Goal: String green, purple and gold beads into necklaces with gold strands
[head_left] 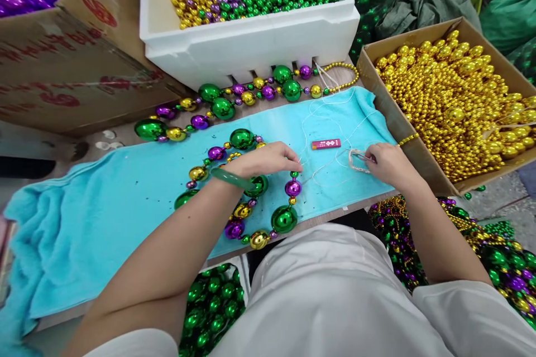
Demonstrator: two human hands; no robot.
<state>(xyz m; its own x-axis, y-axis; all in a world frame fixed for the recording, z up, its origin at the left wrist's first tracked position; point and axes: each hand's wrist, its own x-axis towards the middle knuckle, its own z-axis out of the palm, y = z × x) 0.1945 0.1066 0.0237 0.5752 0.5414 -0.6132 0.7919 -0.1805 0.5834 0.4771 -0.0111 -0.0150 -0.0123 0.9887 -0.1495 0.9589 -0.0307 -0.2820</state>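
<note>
Left of the red packet (pixel 326 144), a bead strand (pixel 284 218) is pinched by the left hand (pixel 270 160); rightward, a tool (pixel 370 158) by the right hand (pixel 390 165). If loosened, beads could be shed.

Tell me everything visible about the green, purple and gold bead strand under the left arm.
The shiny green, purple and gold bead strand lies curled on the plush turquoise towel, its lowest beads near the front edge. The balls look like smooth, metallic-finished plastic: large green ones, medium purple and gold ones, with tiny beads between. The bare left hand has its fingertips at a small green bead, apparently its end, and the left forearm hides part, so its full length cannot be followed.
</note>
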